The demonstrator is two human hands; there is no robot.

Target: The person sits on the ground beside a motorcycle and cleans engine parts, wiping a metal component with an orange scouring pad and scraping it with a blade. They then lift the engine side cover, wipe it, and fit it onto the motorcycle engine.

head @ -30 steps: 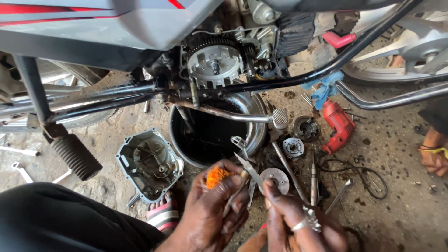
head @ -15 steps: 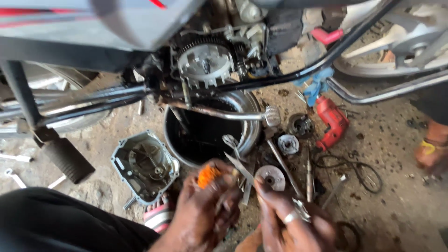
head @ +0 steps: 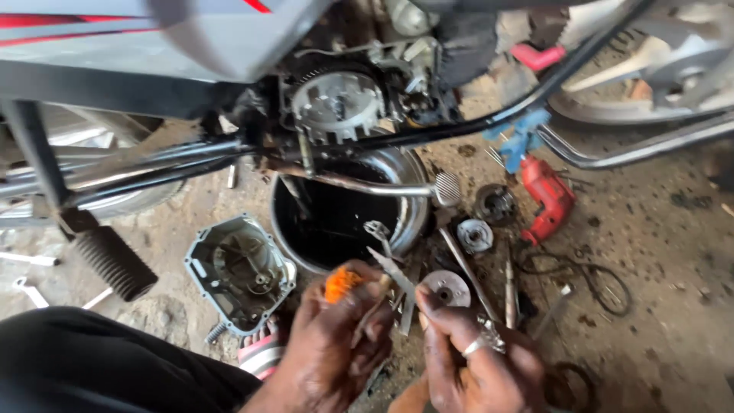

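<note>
My left hand point(head: 336, 344) is closed around a small orange part point(head: 341, 281) and a thin metal tool point(head: 386, 275) that sticks up from the fingers. My right hand point(head: 470, 359), with a ring on one finger, pinches the lower end of that metal tool from the right. Both hands are oily and held low in the view, just in front of a black basin of dark oil point(head: 344, 218). Above the basin is the open side of a motorcycle engine with its round clutch drum point(head: 336, 103) exposed.
A removed engine side cover point(head: 238, 271) lies left of the basin. A round metal disc point(head: 447, 287), a small gear part point(head: 475, 235), a red power drill point(head: 547, 195), loose wires point(head: 589, 279) and wrenches point(head: 30, 291) lie on the dirt floor. A footpeg point(head: 115, 264) sticks out at left.
My two hands have come closer together around the metal tool and orange part. The view has shifted slightly down and right.
</note>
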